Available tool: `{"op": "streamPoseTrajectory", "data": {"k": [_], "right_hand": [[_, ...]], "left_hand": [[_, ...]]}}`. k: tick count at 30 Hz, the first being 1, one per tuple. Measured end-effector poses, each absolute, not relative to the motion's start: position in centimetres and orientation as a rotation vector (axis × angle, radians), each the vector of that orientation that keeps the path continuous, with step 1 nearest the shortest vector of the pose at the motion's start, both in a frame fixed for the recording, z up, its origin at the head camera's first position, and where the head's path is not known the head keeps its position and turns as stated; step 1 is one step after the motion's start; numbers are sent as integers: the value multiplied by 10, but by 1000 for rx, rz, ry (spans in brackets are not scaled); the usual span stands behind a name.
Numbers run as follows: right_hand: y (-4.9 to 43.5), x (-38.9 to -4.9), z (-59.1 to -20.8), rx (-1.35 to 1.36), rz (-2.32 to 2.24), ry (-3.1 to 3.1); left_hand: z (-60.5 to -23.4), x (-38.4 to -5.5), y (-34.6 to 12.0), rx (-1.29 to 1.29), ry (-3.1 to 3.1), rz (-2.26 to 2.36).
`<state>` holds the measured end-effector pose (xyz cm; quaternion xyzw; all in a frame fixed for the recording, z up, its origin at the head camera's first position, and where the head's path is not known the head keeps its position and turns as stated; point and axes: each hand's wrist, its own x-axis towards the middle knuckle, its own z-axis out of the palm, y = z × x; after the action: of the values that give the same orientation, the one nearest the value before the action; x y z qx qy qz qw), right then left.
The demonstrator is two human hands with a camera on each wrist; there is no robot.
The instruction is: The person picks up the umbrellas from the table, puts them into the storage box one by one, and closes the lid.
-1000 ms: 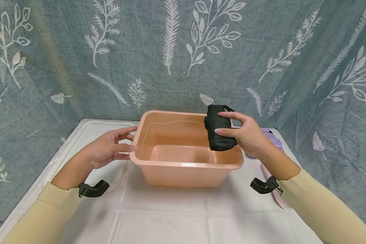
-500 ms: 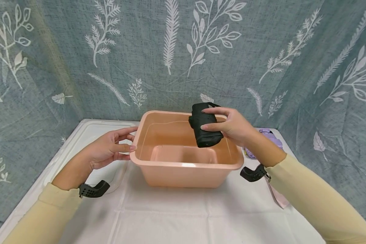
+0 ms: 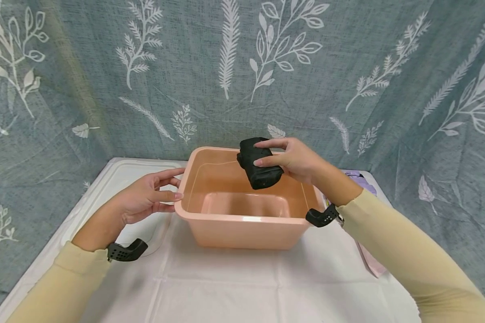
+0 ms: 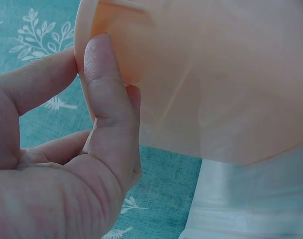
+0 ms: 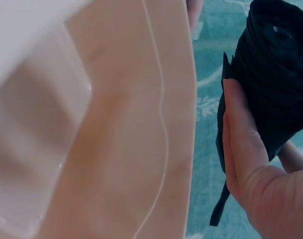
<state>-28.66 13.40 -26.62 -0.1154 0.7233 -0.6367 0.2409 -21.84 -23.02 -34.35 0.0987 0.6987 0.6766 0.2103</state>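
Observation:
A peach plastic tub (image 3: 246,233) stands on the white-covered table, its inside bare where I can see it. My left hand (image 3: 147,197) pinches the tub's left rim, thumb and fingers on either side of it; the left wrist view shows the thumb (image 4: 101,74) pressed near the edge. Over the tub's far right part, my right hand (image 3: 295,159) holds a rolled black fabric bundle (image 3: 256,163), tilted, with its near end hanging over the opening. In the right wrist view the black bundle (image 5: 271,74) has a thin strap (image 5: 219,206) dangling from it.
A white lid-like panel (image 3: 125,172) lies left of the tub, partly under the left arm. Right of it, a purple item (image 3: 359,179) and a pale pink strip (image 3: 372,264) are partly hidden by the right arm. A patterned blue-grey curtain (image 3: 202,72) rises behind.
My right hand has carried the black bundle leftward, from above the tub's right edge toward its middle, tilting it more. The left hand keeps its hold on the rim.

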Motion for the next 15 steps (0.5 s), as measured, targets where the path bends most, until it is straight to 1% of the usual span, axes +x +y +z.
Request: {"op": "streamPoseTrajectory", "data": {"k": [15], "right_hand": [[118,-304,-273,-339,-1556,1945]], "left_hand": [[-344,-218,-230,280,1942,1886]]}}
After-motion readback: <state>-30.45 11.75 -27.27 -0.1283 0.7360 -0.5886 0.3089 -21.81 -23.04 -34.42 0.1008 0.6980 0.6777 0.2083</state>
